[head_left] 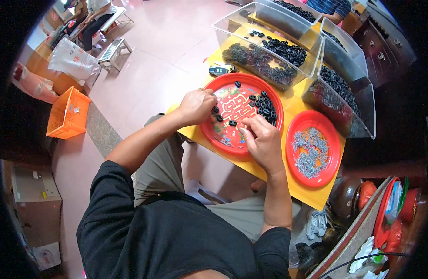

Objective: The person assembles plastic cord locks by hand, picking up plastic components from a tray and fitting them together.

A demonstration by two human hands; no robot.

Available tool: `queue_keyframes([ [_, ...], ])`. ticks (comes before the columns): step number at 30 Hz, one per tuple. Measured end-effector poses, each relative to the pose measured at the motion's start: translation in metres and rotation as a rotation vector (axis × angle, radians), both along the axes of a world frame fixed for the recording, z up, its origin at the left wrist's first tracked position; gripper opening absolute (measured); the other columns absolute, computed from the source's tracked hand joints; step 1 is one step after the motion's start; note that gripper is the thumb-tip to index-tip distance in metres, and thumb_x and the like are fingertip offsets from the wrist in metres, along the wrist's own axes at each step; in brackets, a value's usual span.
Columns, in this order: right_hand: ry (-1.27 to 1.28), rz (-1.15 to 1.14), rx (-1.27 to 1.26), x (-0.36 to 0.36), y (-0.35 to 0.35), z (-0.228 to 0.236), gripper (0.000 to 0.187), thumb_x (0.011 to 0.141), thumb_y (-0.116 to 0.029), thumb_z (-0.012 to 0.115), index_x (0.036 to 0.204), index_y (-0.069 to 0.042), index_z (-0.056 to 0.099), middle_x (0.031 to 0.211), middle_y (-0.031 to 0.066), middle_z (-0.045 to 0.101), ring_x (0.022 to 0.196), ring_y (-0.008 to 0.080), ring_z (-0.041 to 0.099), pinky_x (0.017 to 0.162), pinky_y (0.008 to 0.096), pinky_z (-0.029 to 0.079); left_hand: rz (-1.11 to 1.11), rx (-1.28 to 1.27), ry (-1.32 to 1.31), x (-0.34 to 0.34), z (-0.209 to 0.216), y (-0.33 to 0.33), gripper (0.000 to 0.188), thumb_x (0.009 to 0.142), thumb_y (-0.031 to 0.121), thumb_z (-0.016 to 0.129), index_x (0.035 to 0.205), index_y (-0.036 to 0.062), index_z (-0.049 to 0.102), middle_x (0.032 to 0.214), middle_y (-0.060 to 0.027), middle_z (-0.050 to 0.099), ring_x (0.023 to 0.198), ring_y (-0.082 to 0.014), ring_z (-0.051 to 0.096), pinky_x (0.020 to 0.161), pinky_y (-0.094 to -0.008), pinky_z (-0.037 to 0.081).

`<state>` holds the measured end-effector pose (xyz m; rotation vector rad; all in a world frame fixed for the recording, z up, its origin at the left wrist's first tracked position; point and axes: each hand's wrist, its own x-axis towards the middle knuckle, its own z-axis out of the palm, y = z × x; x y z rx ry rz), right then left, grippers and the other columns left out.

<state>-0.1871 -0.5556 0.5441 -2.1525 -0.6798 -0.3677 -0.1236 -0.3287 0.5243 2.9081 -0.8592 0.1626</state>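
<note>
A round red tray [275, 95] with a printed pattern lies on a yellow board [295, 189] in front of me. Several small black oval plastic pieces [266, 108] are heaped at its right side, and a few more are spread along its left and lower parts. My left hand [198, 107] is over the tray's left rim, fingers curled closed beside the loose black pieces. Over the lower right of the tray, my right hand [262, 139] has thumb and forefinger pinched together. Whatever either hand's fingers hold is hidden or too small to name.
A smaller red plate [336, 158] of small grey slender pieces [310, 151] sits at the right. Clear plastic bins [311, 63] of black pieces stand behind. A black-and-yellow device [218, 69] lies by the tray. An orange crate [67, 114] is on the left floor; other people sit farther off.
</note>
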Motion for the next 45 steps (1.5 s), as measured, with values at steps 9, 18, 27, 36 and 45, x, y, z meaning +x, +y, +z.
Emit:
queue_keyframes([
  [9, 0.010, -0.003, 0.020, -0.001, -0.005, 0.001, 0.015, 0.076, -0.002, 0.066, 0.090, 0.000, 0.062, 0.074, 0.0133, 0.057, 0.063, 0.0246, 0.059, 0.058, 0.0330, 0.046, 0.042, -0.048, 0.006, 0.001, -0.004, -0.003, 0.018, 0.068, 0.011, 0.069, 0.081, 0.0007, 0.060, 0.078, -0.0166, 0.062, 0.072, -0.0325, 0.063, 0.064, -0.0408, 0.051],
  [18, 0.084, -0.030, 0.166, -0.002, -0.001, -0.002, 0.011, 0.076, -0.002, 0.065, 0.085, 0.001, 0.061, 0.079, 0.0152, 0.060, 0.071, 0.0298, 0.061, 0.063, 0.0366, 0.048, 0.130, -1.448, 1.122, -0.008, 0.011, -0.003, 0.017, 0.084, 0.004, 0.063, 0.101, 0.0016, 0.061, 0.084, -0.0033, 0.065, 0.067, -0.0093, 0.061, 0.061, -0.0210, 0.051],
  [27, 0.291, -0.013, 0.433, -0.006, 0.010, -0.007, 0.010, 0.077, 0.003, 0.068, 0.084, 0.001, 0.062, 0.078, 0.0027, 0.059, 0.065, 0.0064, 0.056, 0.059, 0.0209, 0.046, 0.025, -1.620, 1.289, -0.027, 0.011, -0.025, 0.015, 0.084, -0.001, 0.061, 0.098, 0.0016, 0.062, 0.086, -0.0053, 0.064, 0.073, -0.0122, 0.063, 0.066, -0.0242, 0.054],
  [36, 0.200, -0.019, 0.413, -0.008, 0.011, 0.002, 0.023, 0.073, 0.007, 0.068, 0.095, 0.001, 0.064, 0.078, 0.0022, 0.056, 0.064, 0.0064, 0.054, 0.057, 0.0203, 0.044, 0.021, -1.663, 1.335, -0.033, 0.009, -0.035, 0.016, 0.083, 0.000, 0.063, 0.098, 0.0027, 0.059, 0.081, -0.0030, 0.061, 0.067, -0.0109, 0.061, 0.062, -0.0227, 0.053],
  [45, 0.170, -0.007, 0.348, -0.008, 0.010, -0.001, 0.028, 0.072, 0.008, 0.067, 0.099, -0.001, 0.065, 0.076, 0.0025, 0.054, 0.061, 0.0073, 0.052, 0.054, 0.0214, 0.043, 0.001, -1.663, 1.351, -0.033, 0.000, -0.038, 0.017, 0.083, 0.002, 0.064, 0.099, 0.0039, 0.058, 0.080, -0.0023, 0.062, 0.066, -0.0097, 0.060, 0.062, -0.0216, 0.052],
])
